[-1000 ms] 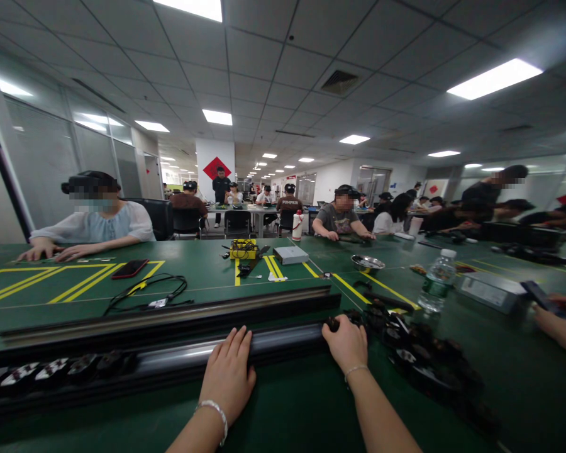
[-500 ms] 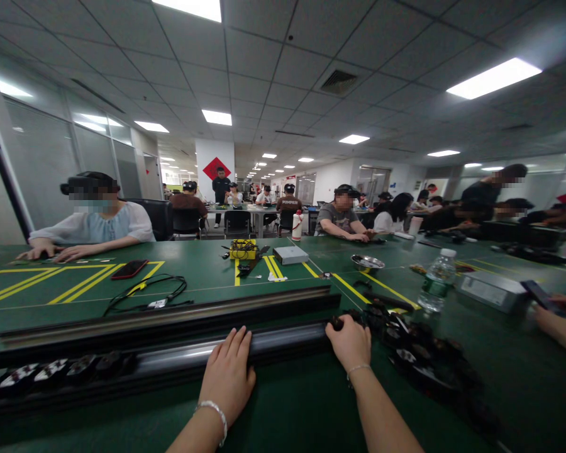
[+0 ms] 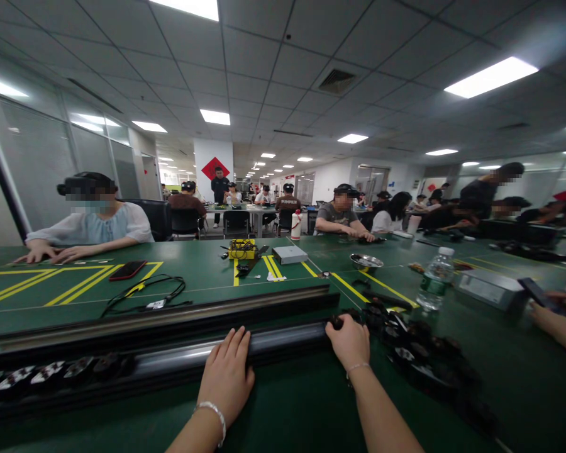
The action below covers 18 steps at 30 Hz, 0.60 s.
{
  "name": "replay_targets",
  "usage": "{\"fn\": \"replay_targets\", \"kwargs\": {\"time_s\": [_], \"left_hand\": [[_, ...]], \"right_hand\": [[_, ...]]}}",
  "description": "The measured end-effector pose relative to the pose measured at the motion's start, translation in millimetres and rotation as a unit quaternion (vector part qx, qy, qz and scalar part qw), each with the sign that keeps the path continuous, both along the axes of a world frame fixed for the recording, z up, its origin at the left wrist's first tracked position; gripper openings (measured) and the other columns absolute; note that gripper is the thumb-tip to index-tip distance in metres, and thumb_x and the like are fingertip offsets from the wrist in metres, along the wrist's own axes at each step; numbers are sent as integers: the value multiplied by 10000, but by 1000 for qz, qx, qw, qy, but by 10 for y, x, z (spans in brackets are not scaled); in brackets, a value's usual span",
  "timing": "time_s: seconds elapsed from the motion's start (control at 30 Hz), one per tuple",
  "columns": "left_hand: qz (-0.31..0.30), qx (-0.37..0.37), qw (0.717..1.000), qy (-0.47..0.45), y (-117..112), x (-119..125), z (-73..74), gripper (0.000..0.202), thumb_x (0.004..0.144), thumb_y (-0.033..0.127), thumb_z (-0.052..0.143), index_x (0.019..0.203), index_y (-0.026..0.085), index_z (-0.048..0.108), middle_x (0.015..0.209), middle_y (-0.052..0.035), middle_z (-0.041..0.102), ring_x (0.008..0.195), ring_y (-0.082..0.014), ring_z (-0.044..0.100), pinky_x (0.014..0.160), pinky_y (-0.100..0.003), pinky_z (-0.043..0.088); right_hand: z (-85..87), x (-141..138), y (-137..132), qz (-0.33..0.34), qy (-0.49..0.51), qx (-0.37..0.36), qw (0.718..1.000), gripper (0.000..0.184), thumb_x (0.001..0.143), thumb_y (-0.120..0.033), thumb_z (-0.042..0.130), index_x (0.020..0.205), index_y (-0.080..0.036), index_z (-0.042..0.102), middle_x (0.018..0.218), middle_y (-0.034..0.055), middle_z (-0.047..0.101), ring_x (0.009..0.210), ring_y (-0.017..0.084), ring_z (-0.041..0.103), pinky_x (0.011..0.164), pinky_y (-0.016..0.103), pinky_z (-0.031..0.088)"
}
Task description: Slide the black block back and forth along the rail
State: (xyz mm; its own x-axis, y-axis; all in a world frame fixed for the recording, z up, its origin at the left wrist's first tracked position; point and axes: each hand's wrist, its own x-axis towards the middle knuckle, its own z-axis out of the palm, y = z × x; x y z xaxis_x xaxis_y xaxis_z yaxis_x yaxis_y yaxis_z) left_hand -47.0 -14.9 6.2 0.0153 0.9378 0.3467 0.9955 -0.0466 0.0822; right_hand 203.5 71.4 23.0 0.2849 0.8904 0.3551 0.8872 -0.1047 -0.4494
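- My left hand (image 3: pixel 226 377) lies flat on the rail (image 3: pixel 283 340), fingers loosely spread
- My right hand (image 3: pixel 351 343) is curled tight on the rail's right end, where the chain (image 3: pixel 424 358) trails off right
- The rail's long axis runs left to right
- A second rail (image 3: pixel 170 318) lies just beyond, parallel

On the green counter (image 3: pixel 287 415), nearest me, a long black metal rail (image 3: pixel 273 343) lies crosswise. My left grip (image 3: pixel 226 377) is flat on its middle and my right grip (image 3: pixel 351 343) is closed at its right end, where a chain of black plastic links (image 3: pixel 419 352) trails off rightward. Just behind it I see a second black rail (image 3: pixel 170 318) lying parallel; farther back are a looped black cable (image 3: pixel 146 292) on the left, a flat grey box (image 3: pixel 289 254) at centre and a clear plastic water bottle (image 3: pixel 434 272) on the right.
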Motion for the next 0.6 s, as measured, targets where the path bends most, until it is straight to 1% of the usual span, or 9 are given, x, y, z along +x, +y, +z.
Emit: {"fn": "replay_targets", "kwargs": {"time_s": [0.1, 0.27, 0.4, 0.53, 0.6], "left_hand": [[1, 1, 1000, -3, 7, -3, -13, 563, 724, 213, 380, 1287, 223, 370, 1389, -2, 358, 1287, -179, 270, 1040, -378, 236], [0, 2, 1000, -4, 13, -13, -30, 565, 725, 216, 384, 1290, 225, 365, 1394, -4, 348, 1291, -182, 262, 1042, -379, 230], [-1, -1, 1000, -3, 2, -9, -11, 559, 725, 217, 384, 1284, 225, 372, 1391, -5, 355, 1289, -181, 267, 1039, -375, 236], [3, -6, 1000, -3, -6, 0, 6, 561, 723, 212, 387, 1284, 224, 372, 1390, -6, 355, 1287, -178, 272, 1036, -373, 241], [5, -6, 1000, -3, -5, 2, 5, 561, 725, 213, 388, 1286, 224, 370, 1393, -7, 350, 1289, -177, 268, 1036, -371, 240]], "right_hand": [[-5, 14, 8, 0, -4, 5, 1000, 253, 718, -336, 475, 873, -165, 580, 853, 82, 636, 864, 218, 554, 875, 334, 319], [12, 21, 5, -7, -12, 3, 1000, 244, 720, -330, 475, 864, -167, 585, 834, 80, 637, 844, 216, 558, 824, 314, 347], [18, 27, 3, -5, -21, -8, 1000, 257, 718, -351, 475, 864, -168, 582, 821, 76, 633, 838, 214, 560, 839, 327, 338], [-2, 36, 11, -24, -18, -14, 999, 268, 722, -384, 461, 861, -190, 581, 856, 69, 623, 894, 233, 546, 903, 401, 283], [-11, 47, 19, -20, -16, -18, 1000, 271, 727, -389, 453, 867, -194, 580, 865, 68, 619, 902, 234, 542, 892, 397, 294]]}}
